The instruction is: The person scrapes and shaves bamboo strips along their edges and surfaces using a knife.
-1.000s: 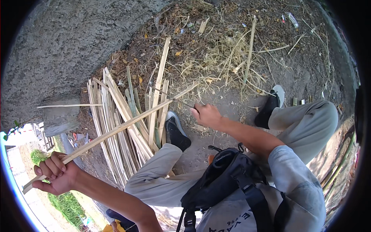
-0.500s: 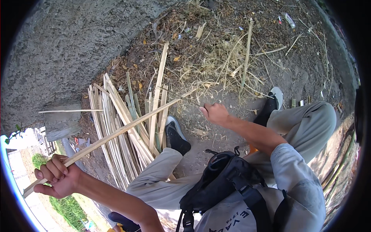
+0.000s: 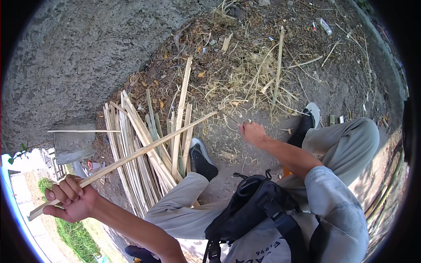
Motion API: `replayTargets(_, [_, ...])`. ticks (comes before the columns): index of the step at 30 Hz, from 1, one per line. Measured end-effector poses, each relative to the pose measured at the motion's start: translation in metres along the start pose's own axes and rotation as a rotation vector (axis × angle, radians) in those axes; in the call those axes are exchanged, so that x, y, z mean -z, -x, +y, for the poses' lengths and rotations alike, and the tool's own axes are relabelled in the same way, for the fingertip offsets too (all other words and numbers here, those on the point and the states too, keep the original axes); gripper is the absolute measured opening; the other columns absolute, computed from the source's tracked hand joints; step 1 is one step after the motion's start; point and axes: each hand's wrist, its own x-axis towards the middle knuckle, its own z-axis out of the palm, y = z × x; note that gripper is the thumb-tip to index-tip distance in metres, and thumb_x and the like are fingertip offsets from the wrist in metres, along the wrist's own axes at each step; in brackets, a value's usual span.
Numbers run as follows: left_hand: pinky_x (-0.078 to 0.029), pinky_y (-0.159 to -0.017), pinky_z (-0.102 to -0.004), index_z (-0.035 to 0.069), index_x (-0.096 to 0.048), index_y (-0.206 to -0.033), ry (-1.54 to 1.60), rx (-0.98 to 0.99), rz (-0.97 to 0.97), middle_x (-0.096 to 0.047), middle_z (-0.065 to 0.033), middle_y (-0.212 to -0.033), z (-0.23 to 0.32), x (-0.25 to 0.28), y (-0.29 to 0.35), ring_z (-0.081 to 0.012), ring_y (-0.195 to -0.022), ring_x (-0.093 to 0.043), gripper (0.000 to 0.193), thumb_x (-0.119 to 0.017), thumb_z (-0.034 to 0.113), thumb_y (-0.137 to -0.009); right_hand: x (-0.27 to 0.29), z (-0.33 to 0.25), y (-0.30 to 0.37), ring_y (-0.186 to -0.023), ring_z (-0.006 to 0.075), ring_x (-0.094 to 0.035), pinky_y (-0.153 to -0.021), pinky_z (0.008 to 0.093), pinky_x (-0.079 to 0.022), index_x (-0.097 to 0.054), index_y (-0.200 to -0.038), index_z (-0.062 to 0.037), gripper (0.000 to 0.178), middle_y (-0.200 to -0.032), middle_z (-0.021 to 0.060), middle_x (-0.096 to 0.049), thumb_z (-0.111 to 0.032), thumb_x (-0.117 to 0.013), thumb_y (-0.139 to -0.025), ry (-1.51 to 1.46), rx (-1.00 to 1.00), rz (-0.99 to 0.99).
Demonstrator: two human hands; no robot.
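1. Four fingers of the left hand are wrapped, I see from my remote post, around a long pale strip close to its lower end; the thumb lies along the underside.
2. Right hand: fingers curled closed, by my view, on a thin dark tool whose grip is hidden in the fist.
3. Long pale strip: slants up and rightward from the left fist; its far tip lies near the tool's outer end. Whether they touch, I cannot tell.
4. Beneath the strip, a bundle of pale strips rests on the ground, just beside the left shoe.
5. Right shoe: beyond the right hand, well apart from the left.
6. Above, I note curled shavings over brown litter, with one loose strip across them.
7. Outermost: rough grey stonework, upper left; a clear bottle, upper right.
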Motion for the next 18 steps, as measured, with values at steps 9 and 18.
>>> replayTargets(9, [-0.022, -0.033, -0.0231, 0.005, -0.054, -0.085, -0.041, -0.030, -0.005, -0.029, 0.0040, -0.050, -0.004, -0.008, 0.004, -0.0072, -0.036, -0.020, 0.044, -0.045, 0.046, -0.099, 0.001, 0.015, -0.014, -0.087, 0.0417, -0.066, -0.080, 0.0514, -0.053, -0.067, -0.094, -0.0010, 0.044, -0.091, 0.0255, -0.066, -0.038, -0.044, -0.096, 0.009, -0.123, -0.152])
replayTargets(18, [-0.027, -0.032, -0.0236, 0.010, -0.045, -0.076, -0.074, 0.018, 0.008, -0.030, 0.0024, -0.047, 0.005, -0.030, 0.008, -0.0078, -0.034, -0.025, 0.038, -0.040, 0.037, -0.101, 0.007, 0.032, -0.002, -0.091, 0.0354, -0.068, -0.080, 0.0492, -0.053, -0.068, -0.098, -0.0028, 0.042, -0.094, 0.0219, -0.069, -0.039, -0.046, -0.095, 0.127, -0.169, -0.107])
